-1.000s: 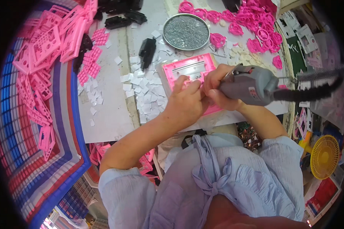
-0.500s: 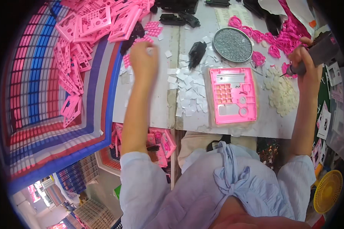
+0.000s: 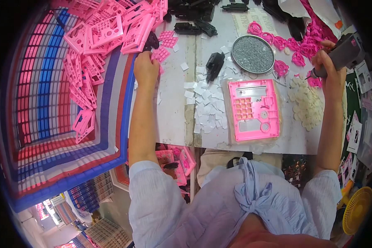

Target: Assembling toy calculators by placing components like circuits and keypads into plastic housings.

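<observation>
My left hand reaches out to the left edge of the white table, its fingers closed over small pink grid-shaped plastic pieces. My right hand is raised at the right, gripping a grey electric screwdriver with its tip pointing down-left. Between them a pink plastic panel with a keypad grid and round holes lies flat on the table, touched by neither hand. A round metal dish of screws sits just behind the panel.
A large red, white and blue slatted crate on the left holds several pink frames. White paper squares, round white discs, pink ring parts and black parts are scattered on the table. A yellow fan stands lower right.
Both hands left the pink panel. My left hand swung out left to the small pink pieces by the crate. My right hand lifted the screwdriver away to the right.
</observation>
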A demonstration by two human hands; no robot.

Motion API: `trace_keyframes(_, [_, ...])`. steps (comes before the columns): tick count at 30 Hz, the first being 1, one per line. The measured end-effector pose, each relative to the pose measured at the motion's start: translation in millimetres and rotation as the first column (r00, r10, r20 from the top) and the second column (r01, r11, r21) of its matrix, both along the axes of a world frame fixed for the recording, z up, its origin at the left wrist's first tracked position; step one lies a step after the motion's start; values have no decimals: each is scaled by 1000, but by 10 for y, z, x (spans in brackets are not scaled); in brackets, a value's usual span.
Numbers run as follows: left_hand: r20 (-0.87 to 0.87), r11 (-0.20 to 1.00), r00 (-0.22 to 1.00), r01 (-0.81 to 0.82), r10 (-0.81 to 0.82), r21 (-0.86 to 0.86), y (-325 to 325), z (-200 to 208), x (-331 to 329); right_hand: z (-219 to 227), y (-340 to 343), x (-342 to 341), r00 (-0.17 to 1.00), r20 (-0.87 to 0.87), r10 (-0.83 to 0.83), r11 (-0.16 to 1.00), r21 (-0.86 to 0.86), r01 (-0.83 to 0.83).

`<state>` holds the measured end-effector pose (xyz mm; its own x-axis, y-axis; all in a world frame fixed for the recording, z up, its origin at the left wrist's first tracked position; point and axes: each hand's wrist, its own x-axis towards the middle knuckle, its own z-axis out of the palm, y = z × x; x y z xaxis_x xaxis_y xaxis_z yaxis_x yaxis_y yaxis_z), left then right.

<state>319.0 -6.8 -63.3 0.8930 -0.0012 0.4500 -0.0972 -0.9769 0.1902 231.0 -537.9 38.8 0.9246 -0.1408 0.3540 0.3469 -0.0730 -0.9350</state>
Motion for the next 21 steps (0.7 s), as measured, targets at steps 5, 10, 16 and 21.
trace_keyframes(5, [300, 970, 928, 242, -223, -28, -455, 386, -497, 186, 39, -178, 822, 450, -348, 816, -287, 502])
trace_keyframes(10, [55, 295, 926, 175, -374, -939, -1486, 646, -1499, -200, 596, -894, 946, 316, -74, 965, -215, 148])
trace_keyframes(16, [8, -318, 768, -255, -641, -913, -1968, 504, -2323, -386, 1333, -1092, 858, -142, 494, 869, 110, -482])
trace_keyframes(21, [-107, 46, 802, -99, -588, -994, -1716, 392, -2402, -140, 1030, -907, 882, 17, 471, 712, -598, -369])
